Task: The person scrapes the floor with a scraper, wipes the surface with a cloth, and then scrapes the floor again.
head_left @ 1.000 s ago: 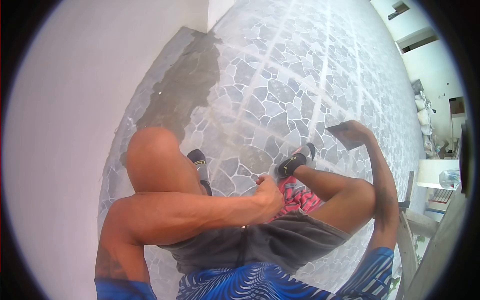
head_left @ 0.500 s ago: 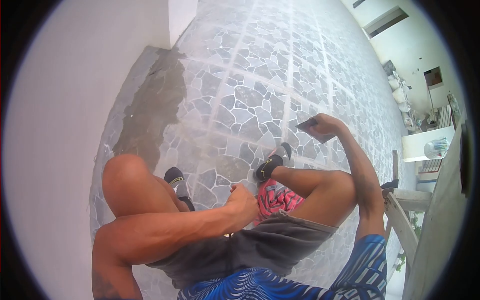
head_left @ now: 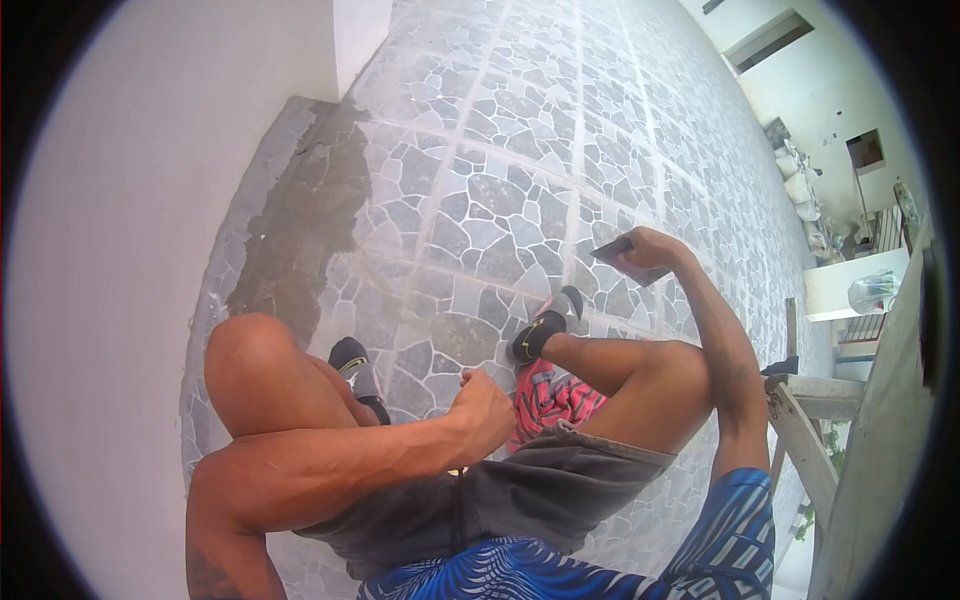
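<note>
My right hand is wrapped around a flat dark trowel, held above the floor beyond my right knee. The trowel's blade shows on both sides of the fingers, while its handle is hidden in the palm. Between my knees, my left hand is curled into a fist with the thumb uppermost, and nothing sticks out of it. Behind that fist a red checked cloth lies bunched up by my right shoe. A wet grey-brown patch covers part of the patterned stone floor along the wall.
A pale wall runs down the left, with a corner further ahead. At the right stands a wooden trestle. White sacks and other clutter lie along the far right wall.
Almost nothing differs. The view has shifted very slightly, and both hands keep their poses, with the trowel still in my right hand.
</note>
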Available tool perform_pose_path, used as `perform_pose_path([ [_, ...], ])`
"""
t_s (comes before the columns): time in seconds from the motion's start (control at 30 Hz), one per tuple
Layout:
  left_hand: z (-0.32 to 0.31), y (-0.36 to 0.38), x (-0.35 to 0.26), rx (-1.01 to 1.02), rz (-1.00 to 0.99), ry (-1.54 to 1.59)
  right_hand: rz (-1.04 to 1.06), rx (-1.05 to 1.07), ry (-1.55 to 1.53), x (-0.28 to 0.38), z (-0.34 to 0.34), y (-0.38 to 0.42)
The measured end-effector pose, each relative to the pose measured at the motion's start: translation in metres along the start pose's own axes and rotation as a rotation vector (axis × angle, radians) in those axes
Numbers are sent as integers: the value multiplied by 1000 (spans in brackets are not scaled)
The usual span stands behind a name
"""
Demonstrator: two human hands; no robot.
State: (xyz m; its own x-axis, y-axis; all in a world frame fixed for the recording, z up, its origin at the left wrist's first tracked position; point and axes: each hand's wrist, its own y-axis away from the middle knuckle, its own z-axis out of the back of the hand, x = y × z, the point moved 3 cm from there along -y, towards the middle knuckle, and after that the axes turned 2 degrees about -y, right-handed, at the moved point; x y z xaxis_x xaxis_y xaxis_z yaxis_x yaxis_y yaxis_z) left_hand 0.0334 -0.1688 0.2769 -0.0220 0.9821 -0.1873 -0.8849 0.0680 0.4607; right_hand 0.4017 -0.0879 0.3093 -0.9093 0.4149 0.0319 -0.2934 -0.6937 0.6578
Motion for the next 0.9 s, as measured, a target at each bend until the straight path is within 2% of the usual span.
perform_pose_path([
  [0.1, -2, -2, 0, 1, 2, -1, -9, 1, -5, -1, 0, -1],
  [0.2, -5, 2, 2, -122, -14, -24, -12, -11, -15, 0, 0, 1],
  [0.33, -4, 2, 2, -115, -14, -26, 26, -25, -24, 3, 1, 5],
  [0.73, -5, 1, 0, -93, -19, -30, -45, 15, -60, 14, 4, 12],
  [0.9, -8, -1, 0, -106, -22, -24, 9, -15, -9, 12, 3, 10],
])
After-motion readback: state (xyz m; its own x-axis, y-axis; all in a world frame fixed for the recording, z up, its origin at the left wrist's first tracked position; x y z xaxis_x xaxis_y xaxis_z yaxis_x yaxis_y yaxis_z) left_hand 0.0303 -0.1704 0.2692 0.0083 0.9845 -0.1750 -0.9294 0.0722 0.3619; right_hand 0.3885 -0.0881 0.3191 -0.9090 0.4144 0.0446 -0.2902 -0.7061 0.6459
